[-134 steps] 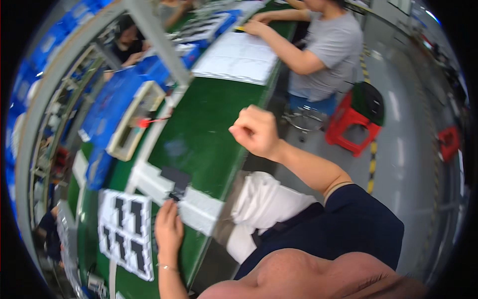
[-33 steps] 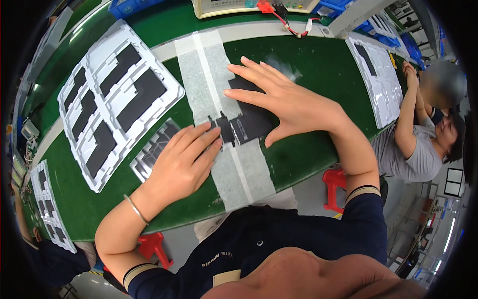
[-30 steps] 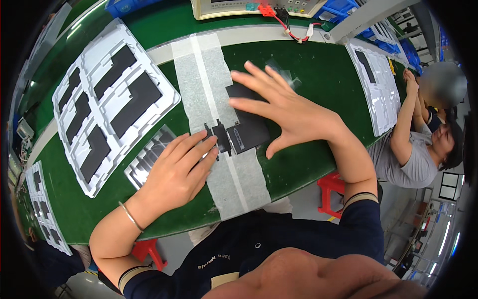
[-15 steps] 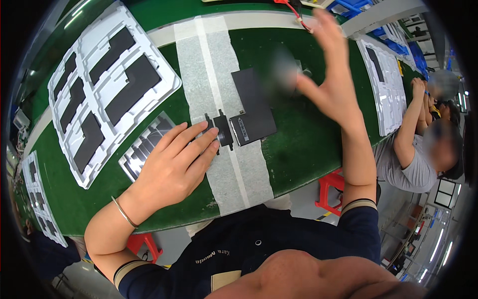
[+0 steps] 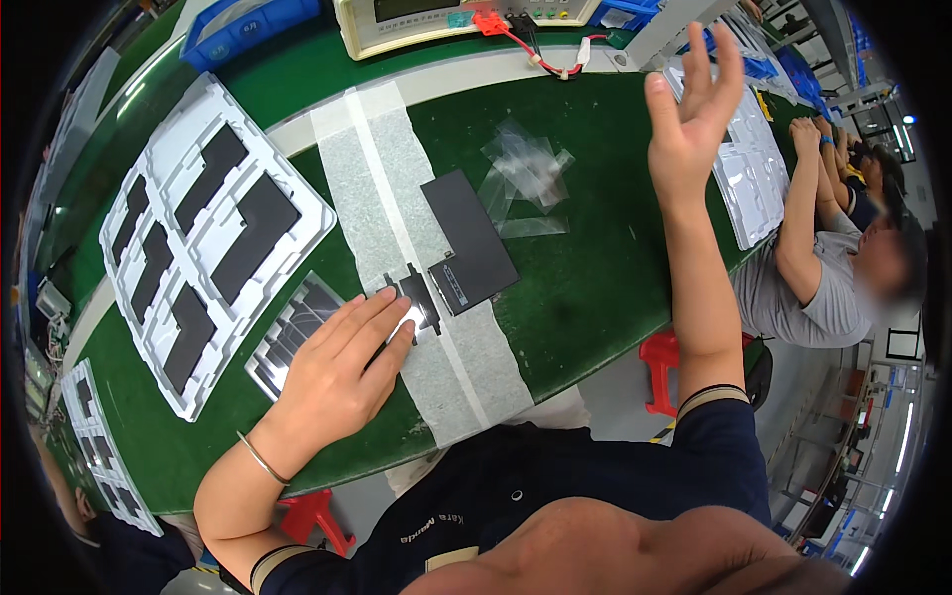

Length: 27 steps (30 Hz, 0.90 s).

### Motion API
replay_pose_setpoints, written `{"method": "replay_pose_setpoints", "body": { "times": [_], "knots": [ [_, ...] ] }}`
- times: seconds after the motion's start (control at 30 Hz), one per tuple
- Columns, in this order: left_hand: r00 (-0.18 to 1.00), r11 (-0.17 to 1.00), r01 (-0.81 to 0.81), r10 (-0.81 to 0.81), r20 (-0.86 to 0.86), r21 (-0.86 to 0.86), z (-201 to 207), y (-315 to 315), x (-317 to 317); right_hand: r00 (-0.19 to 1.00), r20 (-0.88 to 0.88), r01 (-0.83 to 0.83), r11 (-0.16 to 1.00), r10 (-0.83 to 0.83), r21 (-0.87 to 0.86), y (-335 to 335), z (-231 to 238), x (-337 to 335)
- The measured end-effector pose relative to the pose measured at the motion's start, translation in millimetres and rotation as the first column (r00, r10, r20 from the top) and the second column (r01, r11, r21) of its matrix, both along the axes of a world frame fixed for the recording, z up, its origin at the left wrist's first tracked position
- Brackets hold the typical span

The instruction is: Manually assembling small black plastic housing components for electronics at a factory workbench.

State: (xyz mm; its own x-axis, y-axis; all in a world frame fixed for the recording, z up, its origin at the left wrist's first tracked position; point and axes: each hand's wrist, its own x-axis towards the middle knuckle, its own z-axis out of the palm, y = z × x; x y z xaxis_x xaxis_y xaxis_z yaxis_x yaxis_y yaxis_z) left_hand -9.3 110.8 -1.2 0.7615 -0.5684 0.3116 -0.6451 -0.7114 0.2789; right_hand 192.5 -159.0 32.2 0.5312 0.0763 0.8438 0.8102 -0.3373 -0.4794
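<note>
Two hands, one at work, one idle. Left hand (image 5: pixel 342 369): fingers (image 5: pixel 369 319) laid forward over a small black tabbed strip (image 5: pixel 420 299), presumably to steady it; thumb hidden, so whether they also pinch it cannot be told. Right hand (image 5: pixel 691 124): raised past the tabletop's right portion, fingers loosely spread, grasping nothing.

One black L-shaped piece (image 5: pixel 474 243), flat, just right of the tabbed strip; whether the two join is unclear. It rests partly on a pale paper runner (image 5: pixel 372 178) and partly on the bare green tabletop (image 5: pixel 605 278), about midway between far and near edges.

Said runner, one, reaches from the far edge to the near, a lighter band down its middle; probably a soft mat against scratches.

One heap of clear film (image 5: pixel 531 174), right of the runner, seemingly set aside.

One clear ribbed tray (image 5: pixel 288 342), beside the left hand.

One white moulded tray (image 5: pixel 319 213), toward the left end; five black pieces in separate recesses, likely so they do not rub.

One cream instrument (image 5: pixel 421 32), beyond the far edge, with red lead (image 5: pixel 531 55).
</note>
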Motion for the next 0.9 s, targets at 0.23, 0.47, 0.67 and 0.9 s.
{"method": "replay_pose_setpoints", "body": {
  "times": [0.23,0.47,0.67,0.9],
  "knots": [
    [1.000,1.000,0.009,-0.008,0.024,-0.023,3.3,-1.4,0.1,0.949,0.294,-0.085,0.802,-0.117,0.592,-31.9,28.9,4.9],
    [0.999,1.000,0.017,-0.018,0.040,0.013,7.2,-3.6,-1.7,0.926,0.346,-0.103,0.778,-0.153,0.620,-69.3,49.4,-2.9],
    [0.999,0.998,0.021,-0.023,0.035,0.057,-0.5,1.6,-2.9,0.996,0.069,0.071,0.927,-0.049,-0.368,-3.8,22.0,-24.7],
    [0.996,0.998,0.027,-0.032,0.078,0.054,-1.6,1.2,-5.9,0.926,-0.323,-0.365,0.676,0.194,-0.641,4.8,10.5,-45.9]
  ]
}}
